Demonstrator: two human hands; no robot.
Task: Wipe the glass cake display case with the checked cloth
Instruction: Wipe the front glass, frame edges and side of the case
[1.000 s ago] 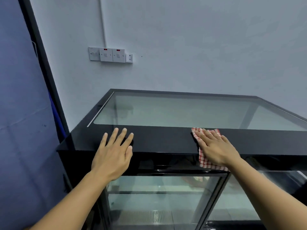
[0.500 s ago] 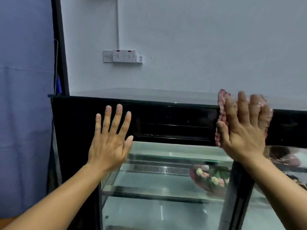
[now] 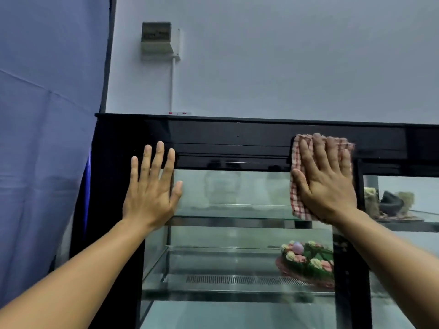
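Both your hands are flat against the front of the glass cake display case (image 3: 237, 193). Your right hand (image 3: 326, 186) presses the checked cloth (image 3: 296, 186) on the glass with fingers spread, at the top right corner of the pane. Your left hand (image 3: 152, 186) is open, holding nothing, over the black frame (image 3: 237, 136). Below the cloth, a decorated cake (image 3: 306, 262) sits on a glass shelf (image 3: 213, 249). Above is a pale wall (image 3: 285, 55), and left of your left hand a blue curtain (image 3: 42, 115).
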